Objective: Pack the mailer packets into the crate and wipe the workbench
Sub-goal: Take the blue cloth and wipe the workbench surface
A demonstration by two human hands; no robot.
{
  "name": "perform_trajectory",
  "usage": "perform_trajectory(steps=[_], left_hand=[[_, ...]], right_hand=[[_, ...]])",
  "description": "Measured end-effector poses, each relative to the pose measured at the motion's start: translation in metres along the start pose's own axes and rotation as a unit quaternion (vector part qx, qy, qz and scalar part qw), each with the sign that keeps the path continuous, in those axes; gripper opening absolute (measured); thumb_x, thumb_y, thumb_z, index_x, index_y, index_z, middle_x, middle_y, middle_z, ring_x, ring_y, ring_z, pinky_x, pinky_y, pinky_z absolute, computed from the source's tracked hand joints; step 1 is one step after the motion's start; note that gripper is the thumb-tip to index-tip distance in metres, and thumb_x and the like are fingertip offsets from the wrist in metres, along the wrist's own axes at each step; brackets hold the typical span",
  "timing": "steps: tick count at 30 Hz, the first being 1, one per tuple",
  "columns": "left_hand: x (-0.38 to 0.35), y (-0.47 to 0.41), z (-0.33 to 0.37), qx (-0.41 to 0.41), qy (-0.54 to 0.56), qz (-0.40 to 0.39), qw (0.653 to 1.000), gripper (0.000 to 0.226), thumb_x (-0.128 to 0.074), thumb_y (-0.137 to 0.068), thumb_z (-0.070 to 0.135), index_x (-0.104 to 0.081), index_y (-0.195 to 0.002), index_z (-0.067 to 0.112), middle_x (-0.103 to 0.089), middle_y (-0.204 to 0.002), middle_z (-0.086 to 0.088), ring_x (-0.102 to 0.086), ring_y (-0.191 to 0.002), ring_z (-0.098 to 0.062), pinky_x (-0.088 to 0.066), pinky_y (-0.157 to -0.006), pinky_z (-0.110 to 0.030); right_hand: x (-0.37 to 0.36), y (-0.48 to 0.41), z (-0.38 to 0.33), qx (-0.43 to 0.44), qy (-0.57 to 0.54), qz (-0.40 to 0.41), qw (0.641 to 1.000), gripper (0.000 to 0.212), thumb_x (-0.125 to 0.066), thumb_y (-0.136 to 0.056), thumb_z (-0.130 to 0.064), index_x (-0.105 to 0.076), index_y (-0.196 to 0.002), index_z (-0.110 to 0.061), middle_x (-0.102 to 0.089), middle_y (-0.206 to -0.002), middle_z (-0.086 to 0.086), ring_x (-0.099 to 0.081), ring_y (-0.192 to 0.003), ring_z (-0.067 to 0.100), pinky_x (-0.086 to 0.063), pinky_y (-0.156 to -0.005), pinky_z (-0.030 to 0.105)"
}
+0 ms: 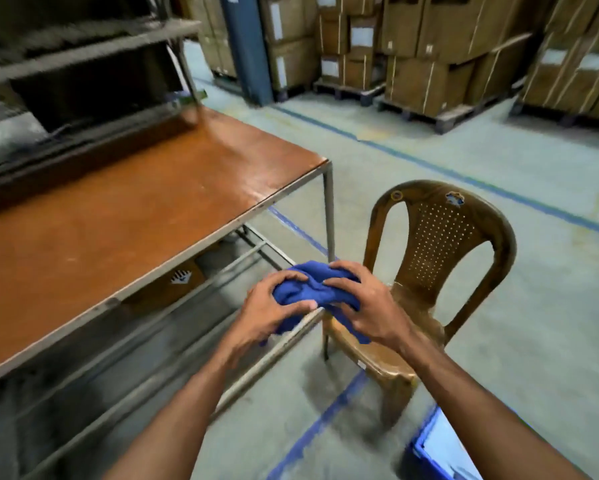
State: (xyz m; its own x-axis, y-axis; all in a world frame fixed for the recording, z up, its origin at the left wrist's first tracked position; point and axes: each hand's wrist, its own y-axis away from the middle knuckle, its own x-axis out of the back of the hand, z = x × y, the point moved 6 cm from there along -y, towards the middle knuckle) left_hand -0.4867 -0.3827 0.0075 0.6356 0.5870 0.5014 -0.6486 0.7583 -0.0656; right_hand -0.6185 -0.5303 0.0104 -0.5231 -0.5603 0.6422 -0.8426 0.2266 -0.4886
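No word, number or brand can be read. The brown plastic chair (440,237) just beyond the right hand (364,306) bears a round sticker (397,195) and a blue sticker (454,198) on its backrest, both too blurred to read. A cardboard box (166,292) under the tabletop (118,209), beyond the left hand (270,310), carries a black-and-white printed mark (180,277) without legible letters. The stacked cartons (426,81) far beyond both hands carry pale labels (360,36), their print too small to tell

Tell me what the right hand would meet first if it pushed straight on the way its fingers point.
The blue cloth it grips: the right hand points its fingers left into the bundle. Just past the cloth is the left hand, holding the other side, though depth is hard to judge here.
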Motion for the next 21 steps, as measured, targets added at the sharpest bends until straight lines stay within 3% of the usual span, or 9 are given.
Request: perform_trajectory(steps=[4,6,10,12,15,18,21], left_hand=[[0.099,0.078,0.037,-0.068,-0.045,0.077,0.994,0.028,-0.078,-0.084,0.028,-0.072,-0.111,0.031,-0.07,-0.114,0.019,-0.061,-0.109,0.005,-0.04,-0.094,-0.01],[0.145,0.121,0.035,-0.08,-0.08,0.109,0.988,0.026,-0.076,-0.085,0.028,-0.073,-0.111,0.032,-0.07,-0.114,0.017,-0.061,-0.11,0.003,-0.04,-0.095,-0.013],[0.244,0.215,0.014,-0.087,-0.1,0.207,0.969,0.025,-0.076,-0.086,0.02,-0.074,-0.107,0.032,-0.071,-0.111,0.015,-0.063,-0.108,-0.005,-0.044,-0.098,-0.022],[0.295,0.263,-0.001,-0.083,-0.08,0.263,0.958,0.026,-0.076,-0.085,0.01,-0.075,-0.105,0.026,-0.071,-0.108,0.011,-0.064,-0.107,-0.01,-0.045,-0.098,-0.025],[0.366,0.328,-0.024,-0.074,-0.041,0.32,0.944,0.027,-0.072,-0.084,-0.001,-0.077,-0.101,0.02,-0.07,-0.107,0.003,-0.064,-0.109,-0.016,-0.045,-0.1,-0.029],[0.432,0.382,-0.046,-0.068,-0.025,0.359,0.931,0.033,-0.065,-0.086,-0.009,-0.077,-0.103,0.017,-0.066,-0.11,-0.005,-0.062,-0.11,-0.012,-0.044,-0.1,-0.022],[0.489,0.429,-0.067,-0.052,-0.032,0.391,0.918,0.041,-0.06,-0.087,-0.012,-0.073,-0.112,0.017,-0.063,-0.115,-0.002,-0.06,-0.109,0.003,-0.041,-0.097,-0.012]], right_hand=[[-0.025,-0.023,-0.105,0.127,0.018,0.006,0.992,0.06,-0.066,-0.076,0.012,-0.062,-0.13,-0.015,-0.053,-0.139,0.01,-0.053,-0.123,0.03,-0.044,-0.105,0.041],[-0.049,-0.035,-0.157,0.173,0.018,-0.001,0.985,0.069,-0.06,-0.073,0.018,-0.059,-0.131,-0.018,-0.053,-0.138,0.01,-0.053,-0.118,0.033,-0.044,-0.104,0.041],[-0.117,-0.057,-0.261,0.205,-0.054,-0.04,0.976,0.06,-0.045,-0.073,0.003,-0.065,-0.124,-0.019,-0.054,-0.138,0.01,-0.053,-0.122,0.025,-0.041,-0.107,0.038],[-0.154,-0.069,-0.318,0.186,-0.134,-0.055,0.972,0.064,-0.047,-0.069,0.009,-0.068,-0.123,-0.019,-0.055,-0.138,0.003,-0.052,-0.128,0.014,-0.04,-0.109,0.035],[-0.213,-0.082,-0.408,0.177,-0.241,-0.081,0.951,0.062,-0.06,-0.071,0.019,-0.068,-0.122,-0.016,-0.057,-0.138,-0.003,-0.051,-0.131,0.012,-0.038,-0.112,0.036],[-0.274,-0.087,-0.485,0.199,-0.273,-0.106,0.935,0.056,-0.074,-0.078,0.004,-0.064,-0.128,-0.02,-0.045,-0.151,-0.004,-0.041,-0.14,0.01,-0.03,-0.117,0.03],[-0.331,-0.088,-0.54,0.223,-0.253,-0.116,0.934,0.059,-0.068,-0.079,0.007,-0.063,-0.131,-0.022,-0.038,-0.156,-0.005,-0.036,-0.143,0.008,-0.027,-0.118,0.026]])
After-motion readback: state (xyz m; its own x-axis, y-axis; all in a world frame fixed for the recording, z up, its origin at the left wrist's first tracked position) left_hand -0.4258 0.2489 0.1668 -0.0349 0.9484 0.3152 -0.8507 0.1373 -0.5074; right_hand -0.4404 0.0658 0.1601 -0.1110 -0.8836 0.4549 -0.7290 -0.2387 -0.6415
